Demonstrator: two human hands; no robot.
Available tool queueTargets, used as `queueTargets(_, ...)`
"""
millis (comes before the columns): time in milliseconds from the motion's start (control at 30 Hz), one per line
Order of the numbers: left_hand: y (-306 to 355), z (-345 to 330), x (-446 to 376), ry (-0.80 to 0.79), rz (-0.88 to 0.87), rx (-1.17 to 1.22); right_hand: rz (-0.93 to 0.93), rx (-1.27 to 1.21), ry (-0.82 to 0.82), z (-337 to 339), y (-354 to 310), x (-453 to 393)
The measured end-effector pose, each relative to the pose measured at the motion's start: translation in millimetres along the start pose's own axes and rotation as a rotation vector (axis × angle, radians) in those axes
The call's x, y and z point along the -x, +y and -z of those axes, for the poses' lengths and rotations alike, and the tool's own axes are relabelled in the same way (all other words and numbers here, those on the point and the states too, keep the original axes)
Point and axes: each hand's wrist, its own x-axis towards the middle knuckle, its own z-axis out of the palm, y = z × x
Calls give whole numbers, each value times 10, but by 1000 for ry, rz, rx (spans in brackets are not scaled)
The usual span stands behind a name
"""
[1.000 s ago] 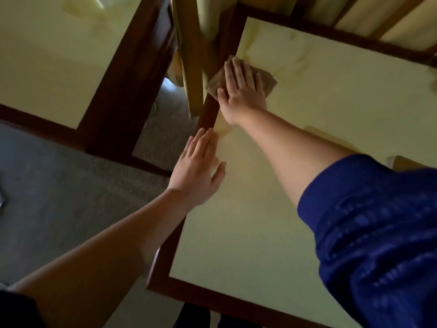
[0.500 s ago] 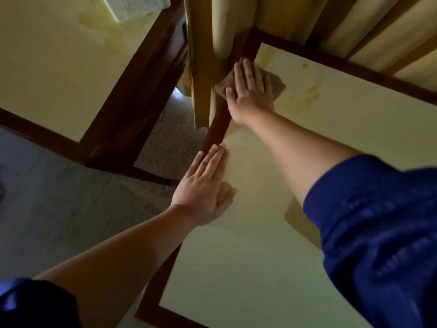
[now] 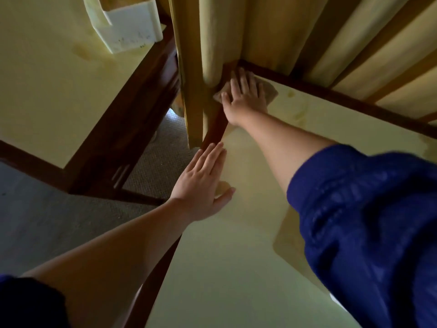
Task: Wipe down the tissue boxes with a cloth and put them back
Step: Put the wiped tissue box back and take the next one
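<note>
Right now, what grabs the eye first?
The right hand pressing a cloth flat into the far corner of the pale table, against the curtain. The left hand lies flat near the table's left edge. A white box sits on the next table, top left.

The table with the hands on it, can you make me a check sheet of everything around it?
Surface: pale yellow glossy tabletop with dark wood edging, some darker stains near the far corner.
Job's things: brownish cloth pressed flat in the far corner; white boxy container on the neighbouring table, tissue box not certain.
Clutter: nothing seen.
Hands: right hand flat on the cloth, fingers straight; left hand flat at the table's left edge.
Cables: nothing seen.
Surroundings: beige pleated curtains behind, grey carpet below.
</note>
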Motion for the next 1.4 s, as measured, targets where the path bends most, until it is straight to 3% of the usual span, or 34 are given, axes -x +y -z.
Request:
queueTargets(133, -13, -78, -7, 2, 3, 25, -16, -26, 10, 45, 90, -95)
queueTargets(333, -14, -91, -20, -1, 20, 51, 65, -14, 25, -261, 268, 759)
queueTargets(767, -24, -67, -8, -34, 7, 10, 6, -24, -30, 253, 328, -406)
queueTargets(1033, -23, -69, -26, -49, 16, 22, -180, -6, 7, 215, 1187, 15)
queueTargets(1167, -34, -70, -25, -40, 0, 22, -245, -46, 3, 192, 1161, 144)
queueTargets(1400, -41, -78, -9, -34, 0, 42, -34, -40, -17, -266, 895, 1495)
